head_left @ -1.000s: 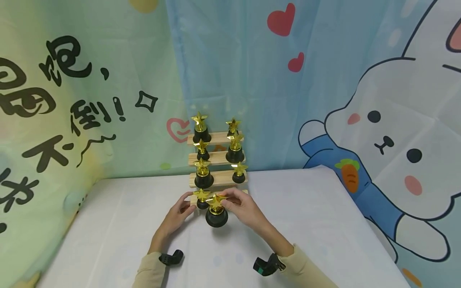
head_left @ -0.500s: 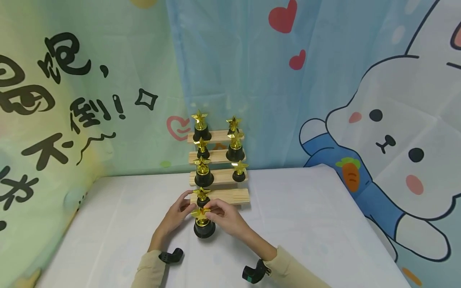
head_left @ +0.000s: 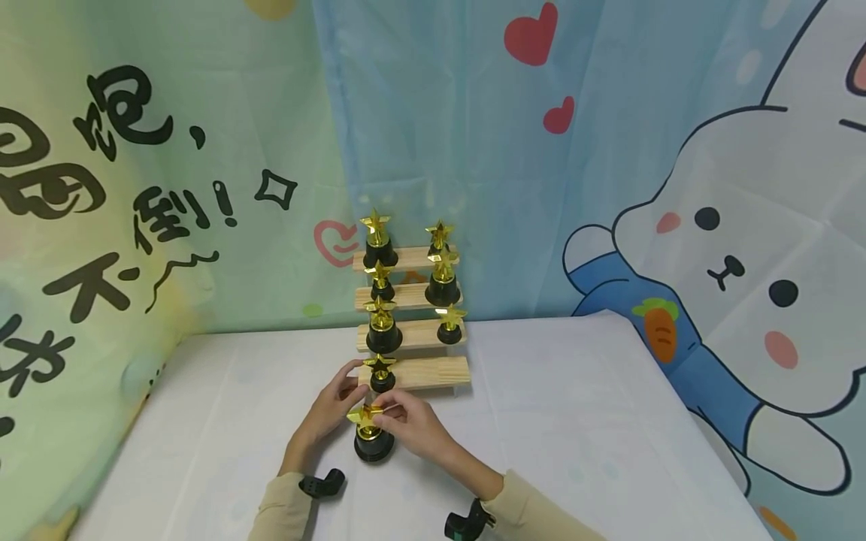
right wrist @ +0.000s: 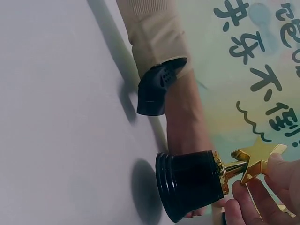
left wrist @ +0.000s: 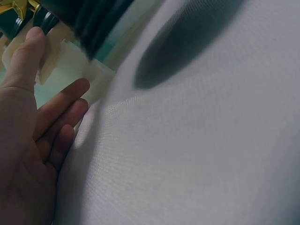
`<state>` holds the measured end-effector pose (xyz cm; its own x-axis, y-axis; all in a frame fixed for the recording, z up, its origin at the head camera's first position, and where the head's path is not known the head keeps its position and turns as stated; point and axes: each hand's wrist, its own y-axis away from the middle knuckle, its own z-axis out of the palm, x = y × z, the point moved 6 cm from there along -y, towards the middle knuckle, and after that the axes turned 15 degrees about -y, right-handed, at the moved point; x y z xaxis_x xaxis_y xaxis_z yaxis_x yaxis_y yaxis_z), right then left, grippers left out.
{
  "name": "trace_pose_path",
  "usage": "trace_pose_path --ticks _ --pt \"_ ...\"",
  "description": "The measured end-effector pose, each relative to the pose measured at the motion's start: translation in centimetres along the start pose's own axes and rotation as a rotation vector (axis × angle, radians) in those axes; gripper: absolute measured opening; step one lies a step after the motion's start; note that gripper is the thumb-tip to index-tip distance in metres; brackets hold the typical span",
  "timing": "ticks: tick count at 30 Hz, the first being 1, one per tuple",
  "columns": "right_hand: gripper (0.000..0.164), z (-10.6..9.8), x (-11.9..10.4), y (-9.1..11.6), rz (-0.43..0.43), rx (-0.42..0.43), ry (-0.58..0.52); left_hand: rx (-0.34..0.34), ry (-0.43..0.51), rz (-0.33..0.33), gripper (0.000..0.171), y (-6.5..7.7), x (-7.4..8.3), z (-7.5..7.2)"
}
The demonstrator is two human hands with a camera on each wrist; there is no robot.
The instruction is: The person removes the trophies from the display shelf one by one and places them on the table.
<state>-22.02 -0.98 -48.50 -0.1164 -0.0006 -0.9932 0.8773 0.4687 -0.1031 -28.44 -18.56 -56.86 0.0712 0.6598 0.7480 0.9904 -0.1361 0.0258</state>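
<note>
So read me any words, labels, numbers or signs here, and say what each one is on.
"不": printed on the backdrop, left side.
"倒!": same backdrop, up and right of that.
Other characters there: stylised or cut off, not surely readable.
Trophy in the right hand: no lettering visible.
Other trophies: too small to tell.

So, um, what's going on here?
A person's right hand is pinching a gold star trophy by its star, holding it above the white table in front of a stepped wooden rack. The left hand is at the left end of the front shelf, near a smaller trophy standing there. The right part of that shelf is bare. Behind it, three more shelves hold two trophies each.
</note>
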Motion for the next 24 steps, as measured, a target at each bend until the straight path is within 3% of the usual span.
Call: trace_pose_path --ticks 11,24 --pt "0.021 0.6 1.4 0.0 0.075 0.002 -0.028 0.008 0.004 0.018 0.054 -0.1 -0.2 0.2" --pt "0.021 0.9 1.9 -0.1 0.091 -0.017 0.008 0.009 -0.013 0.003 0.056 -0.3 -0.3 0.1"
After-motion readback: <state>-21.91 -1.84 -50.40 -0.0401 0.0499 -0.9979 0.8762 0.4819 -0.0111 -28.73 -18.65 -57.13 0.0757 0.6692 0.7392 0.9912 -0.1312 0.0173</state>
